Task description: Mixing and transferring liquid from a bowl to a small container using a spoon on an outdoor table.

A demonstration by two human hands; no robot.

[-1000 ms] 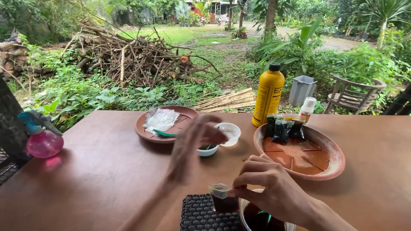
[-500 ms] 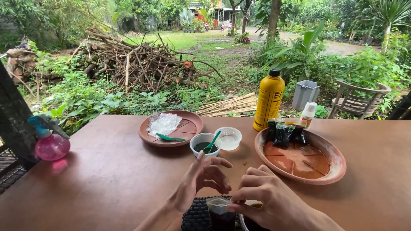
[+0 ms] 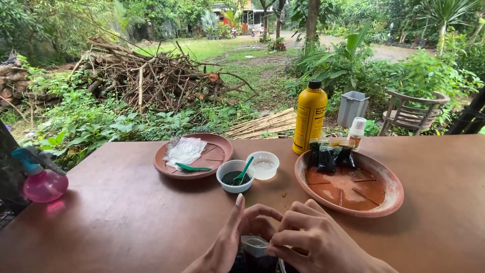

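- At six o'clock, at the near edge of the brown wooden worktop [image 3: 126, 222], the left hand [image 3: 230, 245] and the right hand [image 3: 313, 245] meet around one small clear plastic pouch of dark stuff [image 3: 255, 250].
- The fingers [image 3: 285, 247] of the right hand are closed on the pouch's top edge; the left hand's fingers curl loosely beside it, thumb raised, and whether they grip it cannot be told.
- At twelve o'clock of the hands stand two small round white plastic cups: one with dark liquid and a green spoon [image 3: 235, 175], one with clear liquid [image 3: 264, 165], just beside each other.
- At eleven o'clock lies one round terracotta saucer [image 3: 220, 151] carrying a crumpled clear plastic bag [image 3: 184, 150] and a second green spoon [image 3: 193, 168].
- At two o'clock lies a second, larger terracotta saucer [image 3: 386, 194]; small dark filled sachets [image 3: 331, 154] lean at its far rim, their count unclear.
- Behind it stand one tall yellow plastic bottle with a black cap and black lettering on its label [image 3: 309, 117] and one small white bottle [image 3: 356, 132].
- At nine o'clock, by the worktop's left edge, sits one pink spray bottle with a blue trigger [image 3: 41, 182].
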